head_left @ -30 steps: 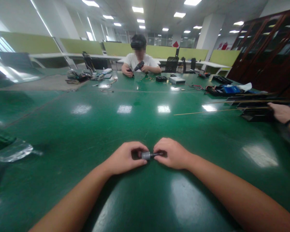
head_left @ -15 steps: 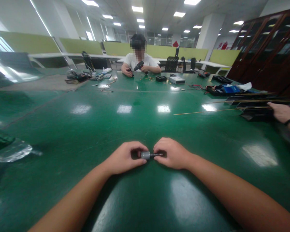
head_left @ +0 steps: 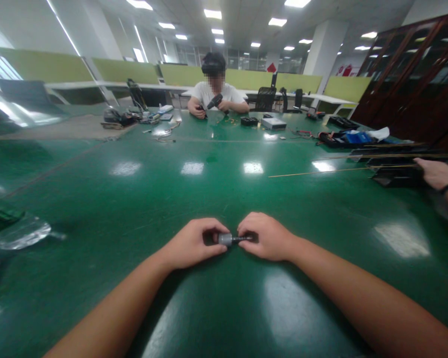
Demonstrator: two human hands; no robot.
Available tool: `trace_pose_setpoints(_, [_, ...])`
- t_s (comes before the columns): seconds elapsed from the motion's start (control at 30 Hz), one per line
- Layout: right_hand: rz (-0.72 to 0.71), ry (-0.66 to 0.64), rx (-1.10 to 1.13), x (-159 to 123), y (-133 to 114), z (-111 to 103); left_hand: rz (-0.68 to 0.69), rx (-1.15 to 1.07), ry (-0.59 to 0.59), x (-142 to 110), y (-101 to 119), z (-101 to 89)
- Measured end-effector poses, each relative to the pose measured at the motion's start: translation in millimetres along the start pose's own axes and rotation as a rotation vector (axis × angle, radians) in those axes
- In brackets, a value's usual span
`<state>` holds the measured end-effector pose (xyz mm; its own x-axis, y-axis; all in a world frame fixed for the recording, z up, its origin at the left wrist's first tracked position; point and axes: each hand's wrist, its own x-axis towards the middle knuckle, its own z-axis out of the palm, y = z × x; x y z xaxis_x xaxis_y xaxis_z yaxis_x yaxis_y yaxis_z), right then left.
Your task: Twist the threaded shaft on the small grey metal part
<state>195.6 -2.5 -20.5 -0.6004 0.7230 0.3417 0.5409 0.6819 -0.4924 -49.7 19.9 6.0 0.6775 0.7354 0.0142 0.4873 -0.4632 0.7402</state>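
Just above the green tabletop (head_left: 194, 199), my left hand (head_left: 194, 242) curls its thumb and fingers around a small grey metal cylinder (head_left: 225, 239). A thin dark shaft (head_left: 237, 239) sticks out of the cylinder's right end, in line with it. My right hand (head_left: 267, 237) pinches the far end of that shaft between thumb and fingers. The cylinder's left end is partly hidden in my left palm, and I cannot tell what kind of part it is. A narrow gap separates my two hands.
Across the table a person (head_left: 218, 94) holds a dark tool (head_left: 214, 102). Another person's hand (head_left: 438, 174) at right rests by black trays (head_left: 395, 175) and long thin rods (head_left: 321, 171). A clear plastic bottle (head_left: 26, 231) lies at left. A grey box (head_left: 273, 123) stands at the far side.
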Motion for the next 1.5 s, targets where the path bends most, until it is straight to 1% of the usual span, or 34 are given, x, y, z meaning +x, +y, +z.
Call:
trace_pose_setpoints(0.23, [0.002,0.004,-0.001,-0.2,-1.4,-1.2,-0.004,-0.002,-0.004,-0.4,-0.2,-0.5])
trace_pose_setpoints(0.43, [0.003,0.001,0.002,-1.0,-0.1,-1.7,-0.034,-0.032,0.002,-1.1,0.0,0.0])
trace_pose_setpoints(0.53, [0.004,-0.002,0.002,-1.1,-0.1,-2.2,-0.024,-0.056,0.002,-1.0,-0.1,0.3])
trace_pose_setpoints(0.8, [-0.002,-0.004,-0.005,-1.0,-1.3,-2.7,0.04,-0.033,-0.01,-1.1,-2.6,0.0])
trace_pose_setpoints(1.07, [-0.004,0.004,-0.007,-0.8,-1.7,-2.8,-0.019,-0.07,-0.017,0.2,0.4,1.3])
trace_pose_setpoints(1.27, [-0.006,-0.005,-0.005,-1.0,-1.6,-2.9,-0.017,-0.064,0.003,0.1,2.9,-0.7])
trace_pose_setpoints(1.5, [-0.011,0.0,-0.001,-1.2,-1.5,-3.7,-0.009,-0.045,-0.024,-0.6,-0.1,-0.8])
